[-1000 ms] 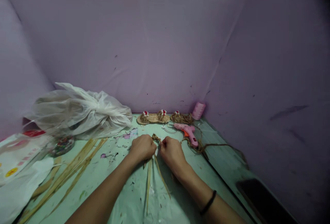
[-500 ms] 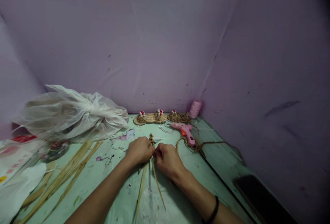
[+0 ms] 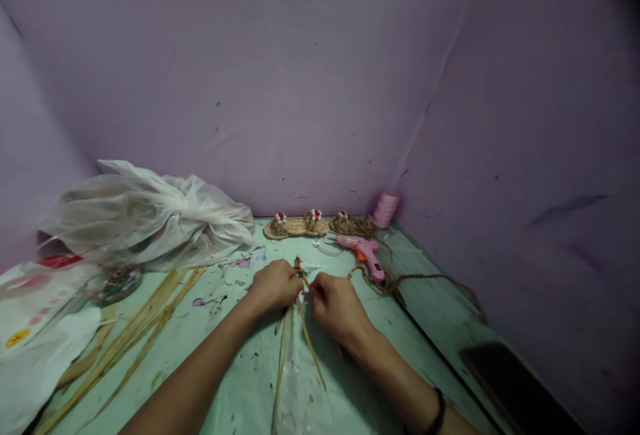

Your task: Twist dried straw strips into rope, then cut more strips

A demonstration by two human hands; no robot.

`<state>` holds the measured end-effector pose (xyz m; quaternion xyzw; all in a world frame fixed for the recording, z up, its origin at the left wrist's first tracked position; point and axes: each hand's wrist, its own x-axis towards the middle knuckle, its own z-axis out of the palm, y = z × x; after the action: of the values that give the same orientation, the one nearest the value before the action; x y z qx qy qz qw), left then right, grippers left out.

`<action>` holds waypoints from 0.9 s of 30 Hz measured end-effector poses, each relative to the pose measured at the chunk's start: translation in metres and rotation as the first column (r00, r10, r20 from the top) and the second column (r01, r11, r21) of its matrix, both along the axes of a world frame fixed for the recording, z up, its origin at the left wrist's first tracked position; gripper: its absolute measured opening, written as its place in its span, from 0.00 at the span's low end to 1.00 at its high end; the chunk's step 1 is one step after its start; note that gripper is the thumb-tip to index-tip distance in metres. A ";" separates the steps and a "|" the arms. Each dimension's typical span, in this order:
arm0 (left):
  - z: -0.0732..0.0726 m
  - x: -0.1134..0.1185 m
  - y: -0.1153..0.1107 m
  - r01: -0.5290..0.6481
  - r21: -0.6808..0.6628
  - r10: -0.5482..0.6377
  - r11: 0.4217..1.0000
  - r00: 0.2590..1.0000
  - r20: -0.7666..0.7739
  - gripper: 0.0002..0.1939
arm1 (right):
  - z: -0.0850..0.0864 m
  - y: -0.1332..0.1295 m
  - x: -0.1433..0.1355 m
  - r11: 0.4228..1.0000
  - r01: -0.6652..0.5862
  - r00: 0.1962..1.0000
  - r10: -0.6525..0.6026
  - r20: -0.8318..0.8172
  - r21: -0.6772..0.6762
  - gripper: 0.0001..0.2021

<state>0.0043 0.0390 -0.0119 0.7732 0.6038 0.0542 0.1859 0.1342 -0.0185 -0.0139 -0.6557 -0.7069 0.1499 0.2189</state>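
In the middle of the table, my left hand (image 3: 277, 285) is closed on a narrow bundle of dried plant-fibre strips, whose knotted or braided tip (image 3: 299, 264) sticks out beyond the fingers. Just to its right, my right hand (image 3: 337, 305) pinches one strand that comes out of the bundle. A small gap separates the two hands. Loose tails of the strips (image 3: 311, 341) trail toward me over the green tabletop (image 3: 240, 381). The left fingers hide the middle of the bundle.
Small woven sandals (image 3: 297, 227) with red and white beads lie by the wall. Near them are a pink glue gun (image 3: 364, 253), a pink thread spool (image 3: 385, 210) and brown cord (image 3: 425, 277). A white plastic bag (image 3: 200, 218), spare strips (image 3: 145, 318) and a dark phone-like slab (image 3: 510, 381) flank my arms.
My right hand has drawn slightly away to the right from my left hand, pulling a strand out with it. The whole view has shifted a little.
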 end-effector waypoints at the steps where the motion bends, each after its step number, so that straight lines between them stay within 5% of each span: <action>1: -0.001 0.000 0.000 -0.001 -0.005 0.001 1.000 1.000 0.013 0.11 | 0.003 0.003 0.002 1.000 0.016 0.999 -0.016 0.030 -0.008 0.09; 8: 0.003 0.005 -0.013 0.029 -0.003 -0.029 1.000 0.999 -0.031 0.11 | 0.007 0.021 0.009 0.998 0.053 0.984 -0.045 0.170 -0.045 0.10; 12: 0.006 0.004 -0.018 0.057 -0.004 -0.057 0.998 0.998 -0.032 0.10 | -0.001 0.017 0.005 0.999 -0.031 0.986 0.037 0.162 -0.036 0.09; 19: 0.001 -0.003 -0.010 0.018 -0.168 0.039 0.986 0.942 0.335 0.11 | 0.001 0.008 0.013 0.999 -0.032 0.995 0.035 0.089 -0.041 0.10; 22: 0.005 -0.006 -0.008 -0.083 -0.436 0.330 0.896 0.781 0.530 0.11 | 0.016 0.009 0.021 0.990 0.069 0.997 -0.073 0.022 0.119 0.14; 24: 0.008 -0.008 -0.007 -0.045 -0.607 0.488 0.794 0.644 0.589 0.11 | 0.026 0.009 0.021 0.961 0.138 0.982 -0.102 -0.157 0.239 0.16; 25: 0.009 -0.009 -0.005 0.009 -0.661 0.527 0.751 0.595 0.606 0.10 | 0.030 0.010 0.019 0.961 0.172 0.950 -0.105 -0.293 0.215 0.15; 27: 0.009 -0.012 -0.002 0.112 -0.722 0.564 0.682 0.548 0.618 0.11 | 0.033 0.010 0.012 0.984 0.163 0.785 -0.170 -0.596 -0.066 0.10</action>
<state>-0.0078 0.0366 -0.0024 0.4369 0.5267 0.1956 0.7025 0.1461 -0.0082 0.0193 -0.6355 -0.5399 0.3333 0.4400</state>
